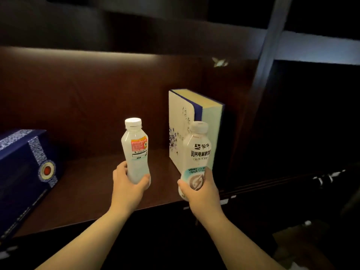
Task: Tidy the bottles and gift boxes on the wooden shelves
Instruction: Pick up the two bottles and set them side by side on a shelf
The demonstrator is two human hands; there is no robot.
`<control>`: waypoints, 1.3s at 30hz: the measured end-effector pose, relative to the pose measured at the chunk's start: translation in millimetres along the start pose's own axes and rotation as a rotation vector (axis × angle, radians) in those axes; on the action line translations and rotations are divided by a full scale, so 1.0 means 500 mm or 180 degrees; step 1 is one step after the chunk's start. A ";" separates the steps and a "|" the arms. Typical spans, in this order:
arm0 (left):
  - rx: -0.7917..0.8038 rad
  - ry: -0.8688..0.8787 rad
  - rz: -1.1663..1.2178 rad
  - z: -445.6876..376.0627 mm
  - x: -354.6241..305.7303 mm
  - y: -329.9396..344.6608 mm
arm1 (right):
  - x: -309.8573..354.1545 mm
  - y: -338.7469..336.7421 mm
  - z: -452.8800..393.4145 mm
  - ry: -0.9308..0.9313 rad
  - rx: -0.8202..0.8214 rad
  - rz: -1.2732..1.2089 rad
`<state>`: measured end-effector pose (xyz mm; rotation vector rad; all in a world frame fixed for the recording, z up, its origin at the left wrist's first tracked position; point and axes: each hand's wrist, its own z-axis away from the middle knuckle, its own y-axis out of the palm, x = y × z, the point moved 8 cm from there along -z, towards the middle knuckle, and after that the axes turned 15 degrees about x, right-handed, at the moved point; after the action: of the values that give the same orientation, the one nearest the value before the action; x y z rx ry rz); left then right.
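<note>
Dark wooden shelf (93, 193), 2 gift boxes (navy (23, 172), white (187, 123)), 2 hands, left (127, 184) and right (200, 189), each gripping 1 of 2 white bottles (135, 151) (196, 152)

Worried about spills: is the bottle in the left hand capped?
Capped. The bottle held upright in the left hand has its white cap seated on the neck.

Single head-worn view, wide-angle, facing forward and slightly down into a wooden shelf (93, 191) bay. Close range: both forearms enter from the bottom edge. Shelf back panel fills the frame centre; edges bow with lens distortion. No second view.
</note>
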<state>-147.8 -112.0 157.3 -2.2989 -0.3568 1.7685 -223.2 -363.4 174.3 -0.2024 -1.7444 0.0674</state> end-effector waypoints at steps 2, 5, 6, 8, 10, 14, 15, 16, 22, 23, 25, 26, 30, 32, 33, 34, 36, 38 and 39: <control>0.0054 0.0182 0.0036 0.038 -0.080 0.052 | 0.048 -0.078 0.053 -0.0140 -0.0064 0.0061; 0.0211 0.0382 0.0196 0.092 -0.200 0.159 | 0.108 -0.217 0.139 -0.0268 -0.0187 0.0154; 0.0267 0.0444 0.0259 0.110 -0.235 0.197 | 0.121 -0.264 0.164 -0.0293 -0.0256 0.0193; 0.0373 0.0598 0.0302 0.142 -0.301 0.274 | 0.139 -0.355 0.212 -0.0298 -0.0418 0.0255; 0.0490 0.0694 0.0343 0.167 -0.356 0.348 | 0.152 -0.436 0.255 -0.0261 -0.0544 0.0307; 0.0694 0.0828 0.0332 0.198 -0.440 0.498 | 0.162 -0.585 0.326 -0.0206 -0.0815 0.0449; 0.0745 0.0851 0.0304 0.200 -0.455 0.534 | 0.161 -0.618 0.340 -0.0187 -0.0872 0.0491; 0.0802 0.0871 0.0291 0.201 -0.471 0.570 | 0.159 -0.652 0.353 -0.0152 -0.0942 0.0526; 0.1174 0.0933 0.0451 0.178 -0.541 0.775 | 0.136 -0.820 0.382 -0.0057 -0.1365 0.0597; 0.1226 0.0936 0.0473 0.165 -0.550 0.817 | 0.129 -0.850 0.374 -0.0037 -0.1423 0.0647; 0.1317 0.0955 0.0490 0.140 -0.560 0.877 | 0.124 -0.887 0.360 0.0007 -0.1474 0.0746; 0.1382 0.0980 0.0525 0.123 -0.566 0.910 | 0.120 -0.909 0.348 0.0032 -0.1529 0.0795; 0.1664 0.1142 0.0678 0.040 -0.591 1.047 | 0.097 -1.004 0.273 0.0083 -0.1765 0.0832; 0.1765 0.1182 0.0807 -0.008 -0.608 1.104 | 0.082 -1.044 0.230 0.0123 -0.1871 0.0832; 0.1816 0.1202 0.0867 -0.035 -0.616 1.131 | 0.077 -1.062 0.205 0.0136 -0.1912 0.0840; 0.1862 0.1224 0.0909 -0.060 -0.625 1.153 | 0.071 -1.077 0.183 0.0137 -0.1944 0.0854; 0.1926 0.1281 0.0943 -0.108 -0.642 1.192 | 0.061 -1.110 0.138 0.0124 -0.2019 0.0882; 0.1957 0.1285 0.0930 -0.153 -0.648 1.226 | 0.047 -1.142 0.096 0.0118 -0.2079 0.0870; 0.1974 0.1255 0.0921 -0.174 -0.647 1.243 | 0.037 -1.154 0.074 0.0134 -0.2089 0.0851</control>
<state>-107.4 -806.6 277.8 -2.2068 0.5399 1.2284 -319.2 -924.8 276.9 -0.9080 -1.6380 -0.3180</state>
